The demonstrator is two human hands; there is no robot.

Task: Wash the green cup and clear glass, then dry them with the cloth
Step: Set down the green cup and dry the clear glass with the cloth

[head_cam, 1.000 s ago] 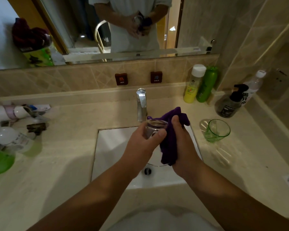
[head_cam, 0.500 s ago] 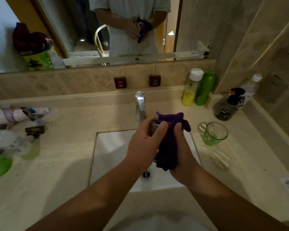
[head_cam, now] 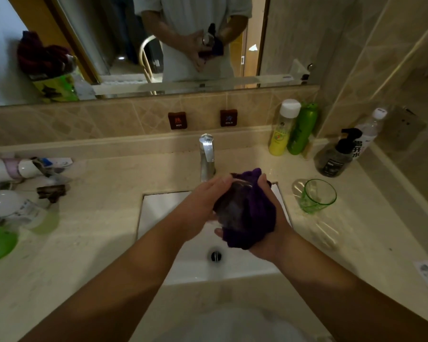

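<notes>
Head view has both hands meeting over the sink (head_cam: 158,218), just in front of the tap (head_cam: 207,156); the clear glass (head_cam: 232,206) sits between them, tipped over so its long axis runs roughly away from the person and a bit up, mouth end toward the tap (hard to be sure, it's blurry). Left hand (head_cam: 203,206) is on the glass's left side, fingers (head_cam: 220,181) fairly straight and lying along it rather than wrapped round; right hand (head_cam: 269,230) cups the purple cloth (head_cam: 255,218) from the right and below, fingers curled round the bundle and pressing it onto the glass. So the glass lies right of the left palm and left of the cloth; any turning to dry the rest would, I reckon, come from the left hand rolling it into the cloth.

Green cup (head_cam: 316,196) stands upright on the bench (head_cam: 84,243) to the right of the sink, well apart from both hands; right hand is the nearer one to it.
</notes>
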